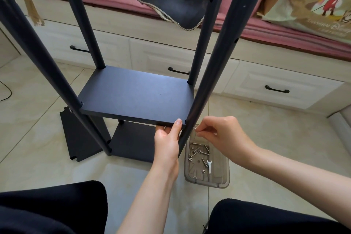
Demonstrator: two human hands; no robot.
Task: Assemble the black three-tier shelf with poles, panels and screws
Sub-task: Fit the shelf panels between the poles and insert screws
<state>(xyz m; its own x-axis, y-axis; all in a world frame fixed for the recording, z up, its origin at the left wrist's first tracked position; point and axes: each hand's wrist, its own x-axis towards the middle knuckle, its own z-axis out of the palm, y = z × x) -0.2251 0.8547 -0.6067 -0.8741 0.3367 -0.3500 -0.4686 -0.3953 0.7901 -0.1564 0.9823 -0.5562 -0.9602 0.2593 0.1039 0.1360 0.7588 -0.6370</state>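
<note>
Your left hand [167,139] is gripping the middle panel [136,94] at its corner, while your right hand [218,135] is pinching something too small to identify beside the near pole [214,66].

Open gap between the four poles [216,66] above the middle panel [136,93]; screw tray [225,175] beside the near-right pole.
</note>
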